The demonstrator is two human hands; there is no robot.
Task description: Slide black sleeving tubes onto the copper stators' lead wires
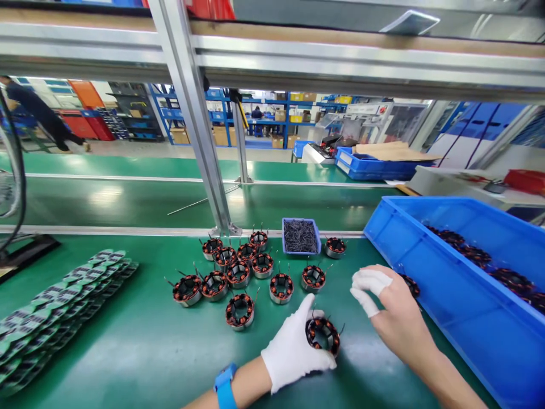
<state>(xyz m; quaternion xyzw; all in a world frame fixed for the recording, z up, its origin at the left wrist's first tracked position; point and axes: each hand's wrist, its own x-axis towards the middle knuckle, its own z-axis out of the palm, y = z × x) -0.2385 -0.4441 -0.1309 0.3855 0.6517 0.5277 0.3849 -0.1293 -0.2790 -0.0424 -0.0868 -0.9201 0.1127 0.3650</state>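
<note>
My left hand [293, 346], in a white glove, grips a motor stator [334, 339], a ring with copper windings and thin wire leads, low over the green bench. My right hand [394, 309] has white finger covers and is raised to the right of that stator. Its thumb and fingers are curved and apart, with nothing visible between them. Another stator [411, 286] is partly hidden behind the right hand, beside the blue bin. Several more stators [239, 312] sit ahead and to the left. A small tray [318, 238] holds short black tubes.
A large blue bin [451, 307] with more stators stands at the right. Stacked green circuit-board panels [59, 312] lie on the left. An aluminium post [191, 113] rises from the bench's [162, 352] back edge, under a crossbar [340, 65]. A person [38, 113] is in the far background.
</note>
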